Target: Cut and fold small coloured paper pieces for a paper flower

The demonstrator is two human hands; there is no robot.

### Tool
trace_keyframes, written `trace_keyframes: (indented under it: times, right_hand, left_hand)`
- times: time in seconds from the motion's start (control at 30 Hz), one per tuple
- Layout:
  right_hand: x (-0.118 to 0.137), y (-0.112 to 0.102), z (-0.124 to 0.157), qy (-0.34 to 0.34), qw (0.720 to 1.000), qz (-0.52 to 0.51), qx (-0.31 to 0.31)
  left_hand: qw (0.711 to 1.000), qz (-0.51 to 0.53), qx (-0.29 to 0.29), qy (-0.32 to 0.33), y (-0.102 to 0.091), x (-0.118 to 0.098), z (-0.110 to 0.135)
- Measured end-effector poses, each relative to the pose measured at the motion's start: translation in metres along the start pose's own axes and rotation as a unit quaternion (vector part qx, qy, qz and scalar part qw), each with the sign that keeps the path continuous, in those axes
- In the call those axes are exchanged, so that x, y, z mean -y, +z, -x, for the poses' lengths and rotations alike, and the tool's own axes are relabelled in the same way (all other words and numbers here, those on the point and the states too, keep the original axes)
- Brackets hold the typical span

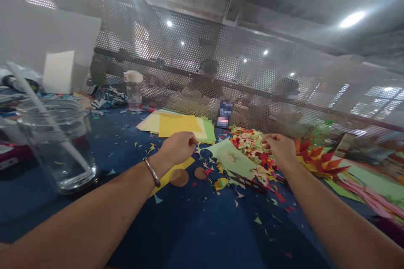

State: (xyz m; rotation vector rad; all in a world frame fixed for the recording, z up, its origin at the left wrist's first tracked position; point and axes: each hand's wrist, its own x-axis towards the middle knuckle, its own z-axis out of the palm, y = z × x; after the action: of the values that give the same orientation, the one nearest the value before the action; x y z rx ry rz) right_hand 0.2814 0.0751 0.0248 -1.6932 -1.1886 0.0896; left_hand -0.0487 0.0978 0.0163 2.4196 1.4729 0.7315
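Note:
My left hand (178, 146), with a metal bangle on its wrist, is curled into a loose fist over the blue table, just left of a light green paper sheet (232, 157). What its fingers hold is hidden. My right hand (280, 146) is closed in a pinch over a heap of coloured paper scraps (252, 143); I cannot make out what is pinched. Two brown paper discs (179, 177) lie below the left hand on a yellow strip.
A clear plastic jar (57, 147) with a straw stands at the left. Yellow and green paper sheets (178, 125) lie further back, beside a tumbler (134, 90). Folded red-orange paper spikes (318, 162) and pink and green sheets lie at the right. A perforated screen (202, 63) backs the table, people behind it.

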Motion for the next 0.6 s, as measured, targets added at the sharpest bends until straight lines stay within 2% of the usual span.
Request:
trace_keyframes:
  times: [0.13, 0.2, 0.27, 0.33, 0.43, 0.6]
  right_hand:
    - [0.009, -0.009, 0.022, -0.041, 0.995, 0.073, 0.049]
    - [0.019, -0.014, 0.040, -0.082, 0.985, 0.100, 0.115]
    - [0.027, -0.017, 0.058, -0.123, 0.964, 0.116, 0.205]
    - [0.033, -0.018, 0.074, -0.160, 0.943, 0.133, 0.261]
    - [0.038, -0.012, 0.086, -0.194, 0.927, 0.154, 0.282]
    - [0.046, 0.018, 0.078, -0.214, 0.926, 0.155, 0.272]
  left_hand:
    - [0.995, -0.082, 0.044, -0.023, -0.010, 0.008, 0.004]
    - [0.992, -0.108, 0.062, -0.033, -0.014, 0.011, 0.005]
    - [0.987, -0.126, 0.087, -0.043, -0.016, 0.013, 0.006]
    - [0.981, -0.144, 0.119, -0.056, -0.017, 0.014, 0.005]
    - [0.973, -0.162, 0.149, -0.063, -0.016, 0.013, 0.003]
    - [0.975, -0.164, 0.146, -0.041, -0.014, 0.011, 0.004]
